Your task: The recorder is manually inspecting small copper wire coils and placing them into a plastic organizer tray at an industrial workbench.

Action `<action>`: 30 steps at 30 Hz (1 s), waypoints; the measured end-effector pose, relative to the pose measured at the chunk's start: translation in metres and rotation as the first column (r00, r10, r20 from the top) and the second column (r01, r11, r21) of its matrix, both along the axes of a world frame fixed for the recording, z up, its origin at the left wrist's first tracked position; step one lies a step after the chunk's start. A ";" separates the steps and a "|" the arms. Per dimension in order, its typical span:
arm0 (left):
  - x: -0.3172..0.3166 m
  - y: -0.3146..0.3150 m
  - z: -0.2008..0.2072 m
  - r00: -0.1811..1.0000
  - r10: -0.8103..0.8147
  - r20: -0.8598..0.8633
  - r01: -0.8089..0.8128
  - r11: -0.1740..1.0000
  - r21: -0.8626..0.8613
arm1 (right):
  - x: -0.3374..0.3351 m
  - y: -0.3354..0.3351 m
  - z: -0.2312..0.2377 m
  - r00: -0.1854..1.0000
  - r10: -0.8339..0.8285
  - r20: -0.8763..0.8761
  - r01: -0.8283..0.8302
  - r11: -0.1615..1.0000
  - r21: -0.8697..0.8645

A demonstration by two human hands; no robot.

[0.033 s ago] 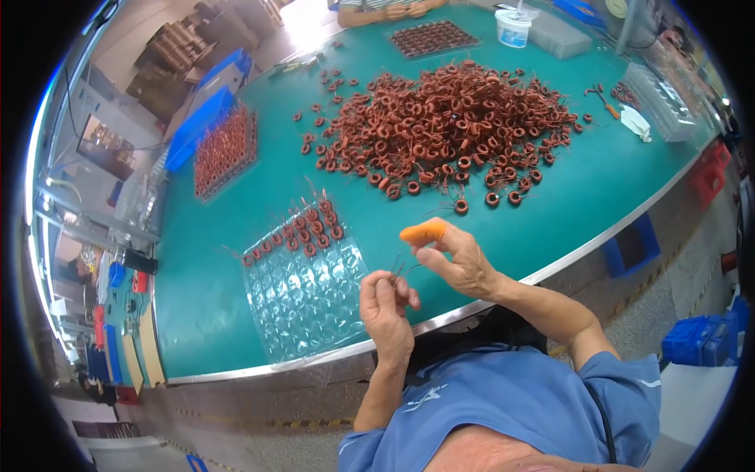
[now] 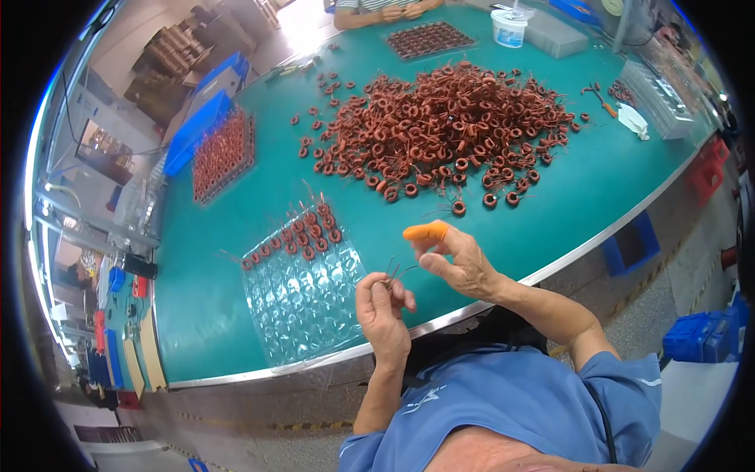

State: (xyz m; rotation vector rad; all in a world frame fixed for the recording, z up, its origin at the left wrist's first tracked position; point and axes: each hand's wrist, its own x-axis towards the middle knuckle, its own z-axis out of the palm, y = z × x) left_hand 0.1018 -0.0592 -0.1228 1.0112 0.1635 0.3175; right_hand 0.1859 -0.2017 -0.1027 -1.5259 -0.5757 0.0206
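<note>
My left hand (image 2: 383,311) is closed in a pinch on a toroidal coil, mostly hidden by the fingers, with thin wire leads (image 2: 394,267) sticking up and to the right. Just to its right is my right hand (image 2: 460,263), an orange finger cot (image 2: 426,231) on the index finger. Its index finger and thumb are apart, the thumb tip close to one wire lead. Left of the hands lies a clear plastic tray (image 2: 303,315) with round pockets. Several copper-coloured coils (image 2: 308,236) stand in its far rows, their wires pointing up and outward.
A large heap of coils (image 2: 448,126) covers the middle of the green table (image 2: 204,315). A filled coil tray (image 2: 224,157) stands far left beside a blue bin (image 2: 197,130). At the back are another tray (image 2: 429,39), a white tub (image 2: 510,30) and a person's hands (image 2: 401,12).
My left hand has shifted slightly left, a little farther from my right hand. The whole view has moved slightly; the trays and heap look the same.
</note>
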 end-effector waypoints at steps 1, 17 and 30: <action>0.000 0.000 0.001 1.000 -0.005 0.003 0.005 1.000 0.002 | 0.001 -0.007 -0.005 0.994 0.067 -0.086 -0.073 0.994 -0.076; -0.007 -0.013 -0.008 0.998 -0.058 -0.032 0.066 0.834 0.548 | -0.013 -0.020 0.000 0.982 0.085 -0.171 -0.102 0.990 -0.093; -0.016 -0.012 -0.026 0.843 -0.442 -0.307 0.452 0.891 -0.040 | -0.023 -0.052 -0.010 0.879 0.244 -0.410 -0.191 0.968 0.165</action>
